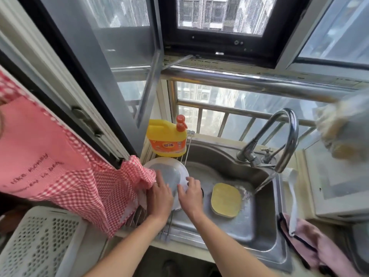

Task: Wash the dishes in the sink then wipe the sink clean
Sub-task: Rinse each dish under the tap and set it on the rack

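A white plate lies upside down on a wire rack at the left rim of the steel sink. My left hand holds the plate's near left edge. My right hand rests on its right edge, fingers spread over the rim. A yellow sponge lies on the sink floor to the right of my hands. The curved tap runs a stream of water into the sink's right side.
A yellow detergent bottle with an orange pump stands behind the plate. A red checked apron hangs at left over a perforated white basket. A pink cloth and a white brush lie on the right counter.
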Action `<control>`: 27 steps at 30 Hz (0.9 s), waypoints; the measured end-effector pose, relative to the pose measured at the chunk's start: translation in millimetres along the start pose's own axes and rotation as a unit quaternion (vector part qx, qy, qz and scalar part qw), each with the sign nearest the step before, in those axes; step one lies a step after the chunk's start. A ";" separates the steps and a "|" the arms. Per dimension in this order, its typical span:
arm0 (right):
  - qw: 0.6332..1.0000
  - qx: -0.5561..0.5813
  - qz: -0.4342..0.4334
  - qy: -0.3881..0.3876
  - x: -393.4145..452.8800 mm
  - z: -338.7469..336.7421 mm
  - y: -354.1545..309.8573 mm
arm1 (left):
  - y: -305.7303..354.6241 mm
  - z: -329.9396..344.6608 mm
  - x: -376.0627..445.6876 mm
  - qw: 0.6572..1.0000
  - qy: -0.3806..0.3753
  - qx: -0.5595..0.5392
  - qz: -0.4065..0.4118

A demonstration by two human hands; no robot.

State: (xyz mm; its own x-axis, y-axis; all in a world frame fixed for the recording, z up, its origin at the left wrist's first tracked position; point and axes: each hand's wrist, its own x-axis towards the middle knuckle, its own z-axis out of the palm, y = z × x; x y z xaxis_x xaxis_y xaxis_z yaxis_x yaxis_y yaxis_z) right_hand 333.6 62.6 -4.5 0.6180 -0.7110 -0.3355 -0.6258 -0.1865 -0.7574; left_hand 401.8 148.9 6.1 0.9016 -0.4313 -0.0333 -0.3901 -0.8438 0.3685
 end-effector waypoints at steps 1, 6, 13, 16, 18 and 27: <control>1.000 0.007 0.002 0.012 -1.4 -7.5 11.0 | 8.5 5.7 -5.2 0.999 0.002 0.008 0.045; 0.995 -0.048 0.089 -0.005 0.5 -48.8 90.9 | 60.5 53.7 -33.8 0.989 -0.061 -0.042 0.124; 0.977 -0.102 0.172 -0.070 25.0 -89.6 200.5 | 101.3 151.0 -50.0 0.953 -0.286 -0.097 -0.032; 0.971 -0.141 0.149 -0.121 35.3 -91.5 229.3 | 102.8 184.7 -44.9 0.942 -0.305 -0.110 -0.090; 0.964 -0.169 0.139 -0.148 37.2 -93.2 235.7 | 106.4 200.2 -42.5 0.937 -0.293 -0.129 -0.142; 0.962 -0.154 0.135 -0.179 38.7 -92.8 235.4 | 137.6 220.1 -38.3 0.894 -0.201 -0.177 -0.359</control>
State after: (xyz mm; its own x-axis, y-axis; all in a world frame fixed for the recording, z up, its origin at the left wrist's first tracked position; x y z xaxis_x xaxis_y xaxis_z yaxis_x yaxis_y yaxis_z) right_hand 166.1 -71.7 -143.8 0.5038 -0.4923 -0.7097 -0.8633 -0.2595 -0.4329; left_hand 272.4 -21.0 -146.4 0.7275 0.0402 -0.6849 0.4101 -0.8258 0.3871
